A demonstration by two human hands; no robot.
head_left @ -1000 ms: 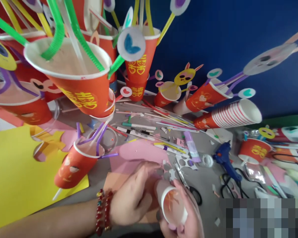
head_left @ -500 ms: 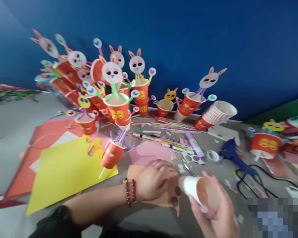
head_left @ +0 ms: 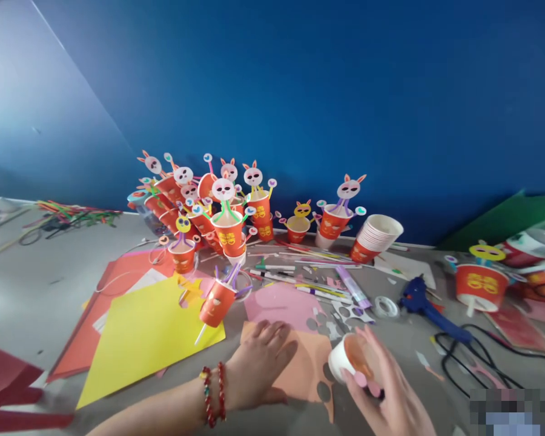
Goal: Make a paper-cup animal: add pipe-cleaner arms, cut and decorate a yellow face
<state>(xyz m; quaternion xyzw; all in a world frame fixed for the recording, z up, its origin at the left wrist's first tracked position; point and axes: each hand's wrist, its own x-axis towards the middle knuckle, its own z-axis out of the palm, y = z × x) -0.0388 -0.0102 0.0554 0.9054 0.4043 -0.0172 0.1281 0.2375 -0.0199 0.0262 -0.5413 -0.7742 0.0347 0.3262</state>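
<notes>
Holding alone, right hand [head_left: 393, 387], fingers and thumb part-closed around a paper cup [head_left: 338, 361]; left hand [head_left: 257, 366], palm-down and fingers spread on an orange sheet [head_left: 312, 357], grasping nothing visible. Change noted: a second ago the left hand sat close beside the cup; since then it has drawn off and flattened on the sheet, while the cup has shifted rightward with the right hand; the work thus appears to rest on a one-handed hold. Cup: white outside, tilted, mouth turned toward the right palm, located at the sheet's right edge; interior shaded orange-tan, contents not discernible; pink rounded spots [head_left: 360, 379] at its rim, nails or paper, cannot tell; contact with the table [head_left: 49, 290] unclear. Nearby: pink sheet [head_left: 277, 304] beyond the left hand; blue glue gun [head_left: 431, 313] to the right, apart from both hands.
</notes>
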